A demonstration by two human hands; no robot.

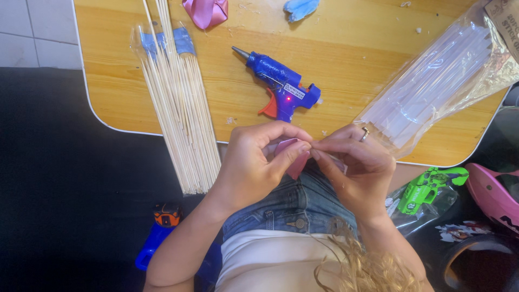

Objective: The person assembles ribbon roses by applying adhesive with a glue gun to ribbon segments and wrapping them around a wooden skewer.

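Centre of frame: left hand (pixel 254 162) and right hand (pixel 357 167) both pinch a small pink ribbon piece (pixel 292 154), fingers closed on it, mid-fold (early stage, I'd judge). Blue glue gun (pixel 281 84) lies untouched above; skewers (pixel 181 119) still bundled at left.

Her left hand (pixel 254 162) and right hand (pixel 357 165) pinch a small pink ribbon piece (pixel 294 157) at the wooden tabletop's (pixel 124 81) near edge, just below a blue plastic glue gun (pixel 278 81).
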